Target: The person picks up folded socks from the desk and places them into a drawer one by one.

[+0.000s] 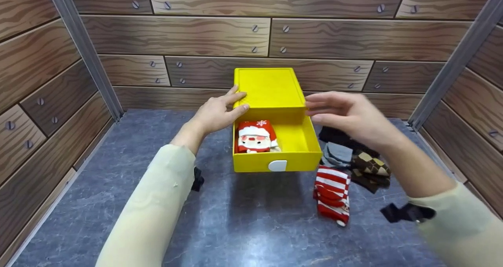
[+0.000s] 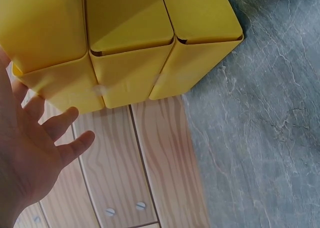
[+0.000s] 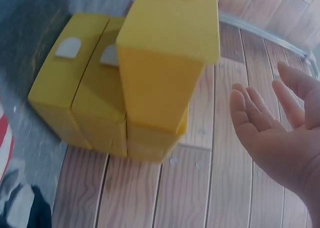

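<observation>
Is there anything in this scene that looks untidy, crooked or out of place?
Mostly the socks to the right of the yellow drawer box: they lie in a loose heap on the table, and a red-striped pair lies apart. The top drawer stands open with a Santa sock inside. No damage shows.

Head view looks down from above; both wrist views closely share the yellow drawer box point(image 1: 275, 117).

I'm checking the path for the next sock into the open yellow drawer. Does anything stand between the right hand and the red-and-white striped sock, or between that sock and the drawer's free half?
Nothing visible blocks either. The right hand hovers open above the sock pile; the striped sock lies uncovered beside the yellow drawer, whose right half is free next to the Santa sock.
</observation>
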The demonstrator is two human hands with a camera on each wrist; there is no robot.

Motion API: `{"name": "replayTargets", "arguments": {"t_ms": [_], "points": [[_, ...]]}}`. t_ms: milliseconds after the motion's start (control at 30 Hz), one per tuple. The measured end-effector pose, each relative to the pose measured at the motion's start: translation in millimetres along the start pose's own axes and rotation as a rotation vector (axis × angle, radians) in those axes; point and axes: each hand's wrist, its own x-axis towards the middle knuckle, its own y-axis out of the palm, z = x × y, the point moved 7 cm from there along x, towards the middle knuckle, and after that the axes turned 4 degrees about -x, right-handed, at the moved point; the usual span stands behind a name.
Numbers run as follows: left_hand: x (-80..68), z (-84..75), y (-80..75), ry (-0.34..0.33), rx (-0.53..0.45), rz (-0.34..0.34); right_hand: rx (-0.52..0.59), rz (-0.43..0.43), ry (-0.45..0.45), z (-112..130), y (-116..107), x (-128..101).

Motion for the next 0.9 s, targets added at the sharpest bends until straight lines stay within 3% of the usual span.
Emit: {"name": "replayTargets", "arguments": {"t_ms": [167,433,667,900], "points": [[-0.5,0.5,-0.9,0.001,0.001,-0.003,-0.102,-0.112,0.059,-25,-24,-22],[-0.7,-0.1,-1.1,0.017,-0.004,-0.01,-0.061,-0.231,0.098,-81,-44,-57],[-0.6,0.1,-0.1,0.01,-0.014,-0.006,-0.084,-0.271,0.153,-129,-39,-84],[-0.8,0.5,-0.3,0.009,-0.007,-0.008,-0.1,-0.244,0.259,-174,-21,-104]]}}
